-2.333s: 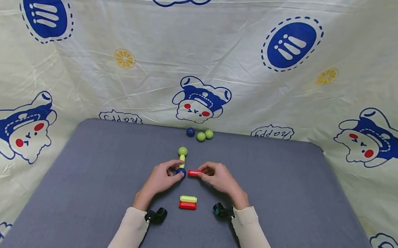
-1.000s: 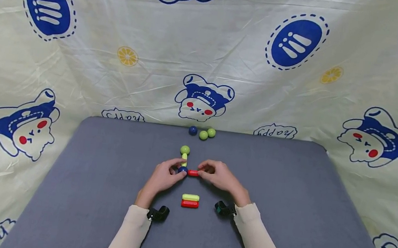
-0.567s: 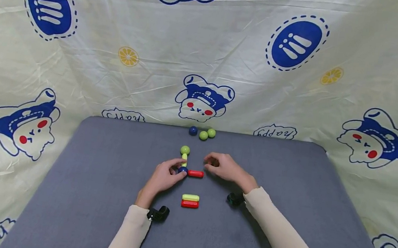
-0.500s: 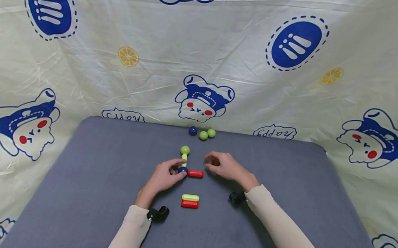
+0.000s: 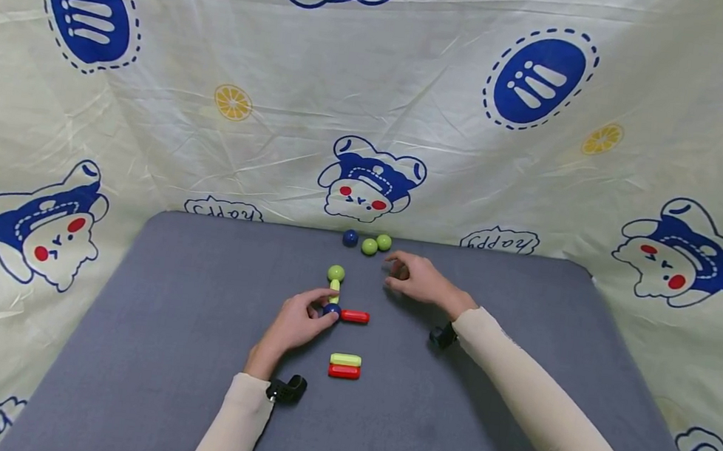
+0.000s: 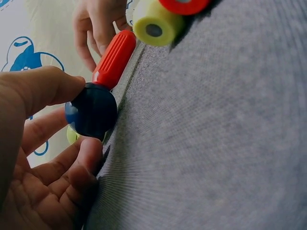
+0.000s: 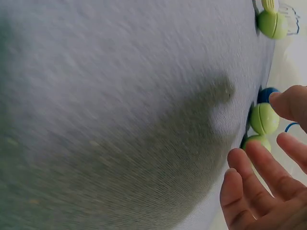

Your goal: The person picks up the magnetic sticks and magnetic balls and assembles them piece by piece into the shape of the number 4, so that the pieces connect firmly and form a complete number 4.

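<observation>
My left hand (image 5: pixel 295 322) pinches a blue ball (image 6: pixel 88 112) between thumb and fingers at the table's middle. A red ribbed rod (image 5: pixel 355 316) joins that ball and points right. From the same ball a yellow-green rod (image 5: pixel 335 289) runs away from me to a green ball (image 5: pixel 336 273), partly covered by my left fingers. My right hand (image 5: pixel 424 280) hovers over the table right of this chain, fingers spread and holding nothing. Beyond its fingertips, near the back edge, stand two green balls (image 5: pixel 369 246) and a second blue ball (image 5: pixel 350 238).
Nearer to me lie a loose yellow-green rod (image 5: pixel 345 360) and a loose red rod (image 5: pixel 344 372), side by side. A grey cloth covers the table (image 5: pixel 186 354). Behind its back edge hangs a printed pale curtain (image 5: pixel 297 84).
The red rod, earlier in my right fingers, was brought up to the blue ball and let go. My right hand then moved away towards the back balls. The left hand keeps its pinch.
</observation>
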